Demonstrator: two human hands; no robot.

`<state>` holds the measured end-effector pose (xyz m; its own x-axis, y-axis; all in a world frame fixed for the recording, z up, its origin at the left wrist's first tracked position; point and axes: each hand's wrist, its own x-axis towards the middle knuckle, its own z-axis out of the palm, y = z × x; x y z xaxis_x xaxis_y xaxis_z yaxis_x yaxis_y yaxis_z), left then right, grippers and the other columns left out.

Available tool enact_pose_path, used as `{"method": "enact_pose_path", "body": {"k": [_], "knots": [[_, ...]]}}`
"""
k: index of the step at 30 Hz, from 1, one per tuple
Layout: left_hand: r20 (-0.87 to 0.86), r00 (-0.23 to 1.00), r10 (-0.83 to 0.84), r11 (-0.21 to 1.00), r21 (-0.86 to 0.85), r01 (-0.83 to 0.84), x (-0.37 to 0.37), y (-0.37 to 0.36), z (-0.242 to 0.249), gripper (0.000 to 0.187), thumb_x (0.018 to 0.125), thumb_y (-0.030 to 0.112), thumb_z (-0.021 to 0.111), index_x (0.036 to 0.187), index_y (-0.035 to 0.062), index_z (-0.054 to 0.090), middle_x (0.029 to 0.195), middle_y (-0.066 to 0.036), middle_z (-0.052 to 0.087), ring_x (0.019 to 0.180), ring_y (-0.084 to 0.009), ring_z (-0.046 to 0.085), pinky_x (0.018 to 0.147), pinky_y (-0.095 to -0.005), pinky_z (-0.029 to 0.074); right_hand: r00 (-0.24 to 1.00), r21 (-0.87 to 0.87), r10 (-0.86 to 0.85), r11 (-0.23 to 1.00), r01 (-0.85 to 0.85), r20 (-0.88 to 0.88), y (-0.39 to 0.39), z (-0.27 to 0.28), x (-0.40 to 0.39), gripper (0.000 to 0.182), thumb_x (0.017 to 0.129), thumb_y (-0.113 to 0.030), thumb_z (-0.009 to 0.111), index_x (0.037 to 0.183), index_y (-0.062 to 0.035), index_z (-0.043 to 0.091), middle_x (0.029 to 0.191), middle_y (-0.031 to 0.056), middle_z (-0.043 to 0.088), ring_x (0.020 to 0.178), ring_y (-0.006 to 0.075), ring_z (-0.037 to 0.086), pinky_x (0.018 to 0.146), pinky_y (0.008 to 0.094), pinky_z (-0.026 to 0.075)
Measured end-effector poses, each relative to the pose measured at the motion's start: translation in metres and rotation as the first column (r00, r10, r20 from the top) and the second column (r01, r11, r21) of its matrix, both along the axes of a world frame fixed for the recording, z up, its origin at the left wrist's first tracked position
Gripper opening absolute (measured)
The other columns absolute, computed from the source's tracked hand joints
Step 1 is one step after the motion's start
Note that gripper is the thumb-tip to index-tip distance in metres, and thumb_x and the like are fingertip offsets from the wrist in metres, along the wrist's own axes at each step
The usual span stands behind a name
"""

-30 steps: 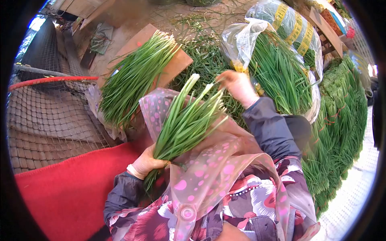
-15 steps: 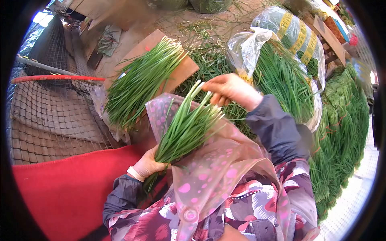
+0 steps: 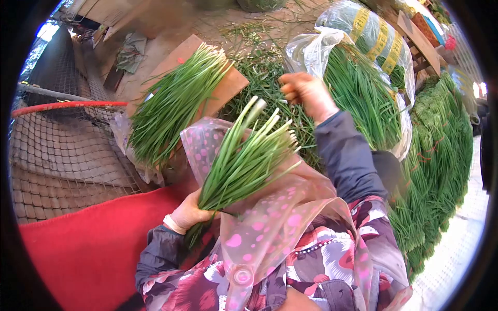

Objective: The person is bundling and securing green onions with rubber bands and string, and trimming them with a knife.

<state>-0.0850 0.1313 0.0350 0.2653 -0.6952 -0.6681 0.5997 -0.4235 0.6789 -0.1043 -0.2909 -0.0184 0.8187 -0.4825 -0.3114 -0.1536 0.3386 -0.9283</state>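
Observation:
My left hand (image 3: 188, 211) is closed around the lower, leafy end of a bunch of chives (image 3: 241, 166). The pale stem ends fan out up and to the right, over a see-through apron with pink dots (image 3: 275, 220). Apart from the bunch, above and right of its stem tips, is my right hand (image 3: 309, 96). Its fingers are curled together, and whatever they may hold is too small to make out. Below that hand, loose green trimmings (image 3: 259, 85) cover the ground.
A larger pile of chives (image 3: 179, 101) lies on a wooden board (image 3: 233, 85) at the upper left. Chives in a clear plastic bag (image 3: 358, 90) stand to the right, beside a tall stack of tied greens (image 3: 436, 155). Red cloth (image 3: 93, 243) spreads at lower left, under netting (image 3: 67, 160).
My right hand has moved up and right, away from the stem tips it was touching. The stem ends in my left hand are spread a little wider.

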Motion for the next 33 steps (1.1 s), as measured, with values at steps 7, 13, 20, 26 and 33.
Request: {"method": "enact_pose_path", "body": {"k": [7, 13, 20, 26, 33], "knots": [[-0.085, 0.994, 0.074, 0.994, 0.082, -0.067, 0.000, -0.010, 0.003, 0.035, 0.071, 0.003, 0.074, 0.104, 0.0033, 0.063, 0.076, -0.004, 0.063, 0.055, -0.0101, 0.054, 0.049, -0.0225, 0.041, 0.774, -0.439, 0.605, 0.652, -0.618, -0.190, 0.036, 0.011, -0.029, 0.027, 0.082, -0.021, 0.070, 0.099, 0.0002, 0.070, 0.085, 0.0070, 0.071, 0.082, 0.0138, 0.065, 0.079, 0.0288, 0.051], [-0.060, 0.990, 0.124, 0.992, 0.020, -0.123, -0.006, -0.014, -0.008, 0.035, 0.070, 0.003, 0.074, 0.103, 0.0016, 0.063, 0.071, -0.005, 0.062, 0.053, -0.0114, 0.054, 0.047, -0.0229, 0.040, 0.798, -0.695, 0.435, 0.412, -0.589, -0.418, 0.048, -0.002, -0.031, 0.018, 0.085, -0.024, 0.064, 0.090, -0.0089, 0.071, 0.083, 0.0125, 0.069, 0.079, 0.0276, 0.066, 0.072, 0.0364, 0.051], [-0.030, 0.999, 0.039, 0.999, 0.031, -0.038, 0.003, 0.004, 0.009, 0.040, 0.074, 0.006, 0.069, 0.112, -0.0017, 0.060, 0.065, -0.008, 0.059, 0.047, -0.0135, 0.050, 0.044, -0.0246, 0.039, 0.838, -0.838, -0.240, 0.394, -0.377, -0.490, -0.060, -0.028, -0.036, 0.018, 0.084, -0.025, 0.062, 0.090, -0.0100, 0.070, 0.081, 0.0129, 0.069, 0.078, 0.0284, 0.067, 0.072, 0.0399, 0.052], [-0.339, 0.903, 0.265, 0.884, -0.289, -0.368, 0.003, 0.020, -0.010, 0.035, 0.081, 0.014, 0.060, 0.110, -0.0026, 0.049, 0.054, -0.007, 0.049, 0.039, -0.0140, 0.044, 0.038, -0.0298, 0.036, 0.274, -0.282, 0.100, -0.072, -0.957, -0.956, -0.006, -0.046, -0.052, 0.055, 0.078, -0.018, 0.069, 0.130, -0.0067, 0.056, 0.117, 0.0141, 0.065, 0.106, 0.0312, 0.063, 0.091, 0.0386, 0.049], [-0.431, 0.873, 0.228, 0.862, -0.327, -0.387, -0.002, -0.013, 0.001, 0.032, 0.081, 0.015, 0.064, 0.105, -0.0024, 0.051, 0.054, -0.005, 0.048, 0.039, -0.0127, 0.044, 0.038, -0.0282, 0.035, 0.864, -0.578, 0.500, 0.723, -0.380, 0.058, 0.023, -0.001, 0.001, 0.092, 0.073, -0.025, 0.081, 0.147, -0.0060, 0.030, 0.143, 0.0125, 0.046, 0.134, 0.0209, 0.038, 0.106, 0.0319, 0.034]]}}
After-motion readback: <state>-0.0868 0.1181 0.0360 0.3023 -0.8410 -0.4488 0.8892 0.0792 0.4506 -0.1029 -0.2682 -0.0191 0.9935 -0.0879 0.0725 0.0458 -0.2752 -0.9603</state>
